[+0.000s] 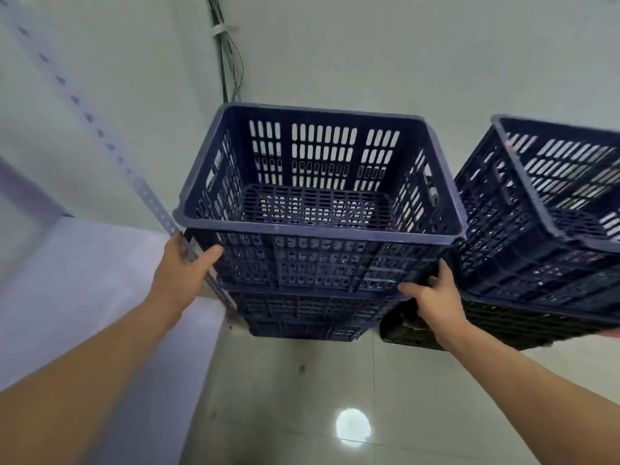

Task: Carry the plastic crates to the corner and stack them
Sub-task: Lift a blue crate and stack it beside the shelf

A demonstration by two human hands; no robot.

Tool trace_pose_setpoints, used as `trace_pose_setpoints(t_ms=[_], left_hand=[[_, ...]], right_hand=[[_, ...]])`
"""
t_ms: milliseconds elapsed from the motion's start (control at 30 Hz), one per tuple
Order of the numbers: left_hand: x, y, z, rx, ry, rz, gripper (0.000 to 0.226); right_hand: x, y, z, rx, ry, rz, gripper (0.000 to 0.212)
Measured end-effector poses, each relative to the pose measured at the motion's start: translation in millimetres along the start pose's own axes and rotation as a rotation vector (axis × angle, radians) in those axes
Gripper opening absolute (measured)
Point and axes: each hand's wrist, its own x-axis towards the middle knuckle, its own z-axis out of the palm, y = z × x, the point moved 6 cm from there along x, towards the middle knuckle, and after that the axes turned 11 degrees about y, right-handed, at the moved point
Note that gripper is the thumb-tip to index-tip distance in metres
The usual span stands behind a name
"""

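Note:
A stack of dark blue slotted plastic crates [318, 229] stands in the room's corner against the white walls, its top crate empty. My left hand [188, 266] grips the top crate's left near corner, thumb across the front wall. My right hand [432, 297] grips the stack's right near corner lower down, fingers curled round the edge. A second stack of blue crates [523, 229] on a black crate [503, 327] stands close to the right, its top crate tilted.
A perforated grey metal shelf upright [147, 193] runs diagonally just left of the stack, with a pale shelf board [67, 280] below it. Cables [228, 62] hang down the wall corner. Glossy grey floor tiles [302, 397] lie in front.

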Motion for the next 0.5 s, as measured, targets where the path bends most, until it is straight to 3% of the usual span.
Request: trace_pose_setpoints(t_ms=[100, 233, 400, 500], left_hand=[[-9, 17, -14, 0.029, -0.037, -0.013, 0.088], [-15, 36, -26, 0.034, -0.028, -0.027, 0.077], [-20, 63, -27, 0.036, -0.084, -0.004, 0.077], [-16, 74, -25, 0.112, -0.081, 0.037, 0.066]], right_hand=[[-16, -26, -11, -0.011, -0.006, 0.005, 0.090], [-27, -53, -21, -0.005, 0.002, 0.035, 0.084], [-32, -79, -31, 0.017, 0.026, 0.041, 0.057], [-35, -89, -35, -0.056, 0.053, -0.014, 0.073]])
